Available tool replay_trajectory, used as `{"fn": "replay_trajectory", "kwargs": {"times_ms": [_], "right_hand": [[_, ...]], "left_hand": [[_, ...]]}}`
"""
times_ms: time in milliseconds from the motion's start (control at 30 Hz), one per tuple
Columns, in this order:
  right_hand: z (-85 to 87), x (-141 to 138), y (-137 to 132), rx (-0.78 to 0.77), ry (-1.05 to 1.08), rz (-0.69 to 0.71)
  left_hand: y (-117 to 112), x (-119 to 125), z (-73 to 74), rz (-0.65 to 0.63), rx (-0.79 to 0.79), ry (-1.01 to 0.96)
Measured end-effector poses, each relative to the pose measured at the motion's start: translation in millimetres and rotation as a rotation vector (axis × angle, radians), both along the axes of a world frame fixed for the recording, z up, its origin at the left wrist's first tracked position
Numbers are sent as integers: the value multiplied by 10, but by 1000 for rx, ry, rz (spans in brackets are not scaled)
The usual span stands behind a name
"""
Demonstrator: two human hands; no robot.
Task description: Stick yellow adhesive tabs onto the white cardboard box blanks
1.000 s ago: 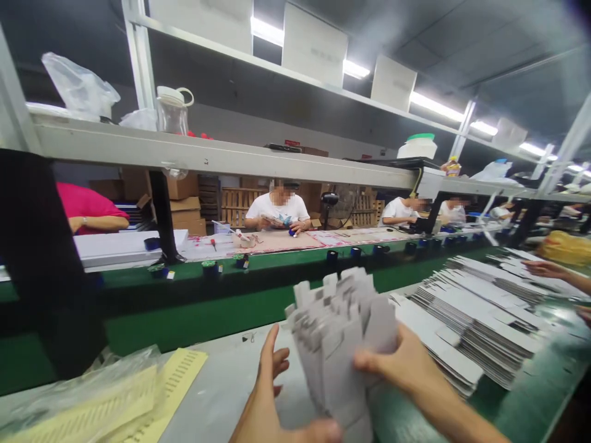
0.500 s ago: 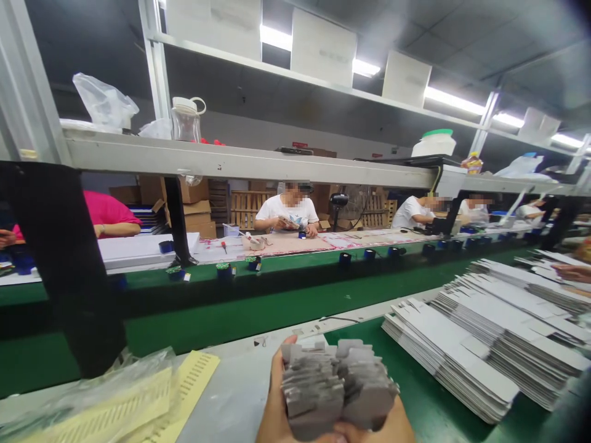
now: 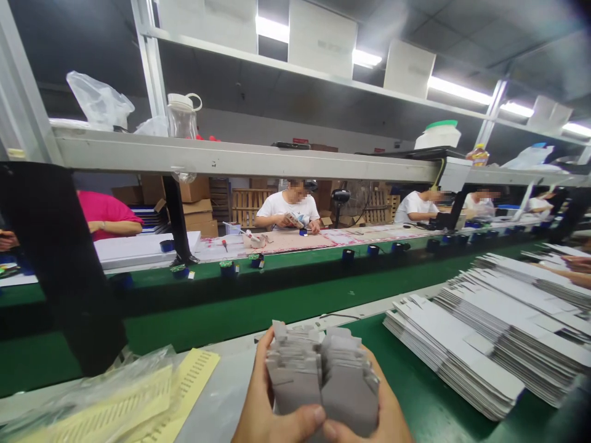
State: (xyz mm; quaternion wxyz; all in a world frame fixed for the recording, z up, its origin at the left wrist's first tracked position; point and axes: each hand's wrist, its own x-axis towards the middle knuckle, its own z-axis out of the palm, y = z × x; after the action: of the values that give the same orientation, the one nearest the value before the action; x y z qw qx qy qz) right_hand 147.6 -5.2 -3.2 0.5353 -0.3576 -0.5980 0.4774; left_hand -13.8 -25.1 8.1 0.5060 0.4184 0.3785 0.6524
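A thick stack of flat grey die-cut carton blanks (image 3: 321, 375) stands on end at the bottom centre, tabs pointing up. My left hand (image 3: 263, 409) grips its left side, with the thumb across the front. My right hand (image 3: 385, 412) clasps the right side, fingers wrapped around the edge. Both hands hold the stack just above the pale bench top (image 3: 231, 381).
Fanned piles of flat white cartons (image 3: 462, 354) lie on the green mat to the right. Yellow perforated sheets in plastic (image 3: 138, 394) sit at the left. A black post (image 3: 69, 271) stands front left. People work behind the green conveyor (image 3: 258, 289); another person's hand (image 3: 577, 264) at far right.
The stack dropped from raised and fanned loose to low and squared up, both hands closing around its sides. The view shifted slightly.
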Motion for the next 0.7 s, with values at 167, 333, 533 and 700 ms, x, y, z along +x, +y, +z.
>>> {"fn": "replay_trajectory", "kwargs": {"times_ms": [167, 333, 533, 700], "right_hand": [[166, -92, 26, 71, -123, 35], [650, 124, 111, 296, -670, 90], [683, 86, 224, 365, -1160, 293], [550, 196, 203, 176, -1045, 272]], "left_hand": [[0, 75, 13, 99, 17, -41], [-17, -71, -22, -1, 40, -45], [27, -345, -30, 55, 113, 278], [13, -270, -75, -69, -14, 415]]}}
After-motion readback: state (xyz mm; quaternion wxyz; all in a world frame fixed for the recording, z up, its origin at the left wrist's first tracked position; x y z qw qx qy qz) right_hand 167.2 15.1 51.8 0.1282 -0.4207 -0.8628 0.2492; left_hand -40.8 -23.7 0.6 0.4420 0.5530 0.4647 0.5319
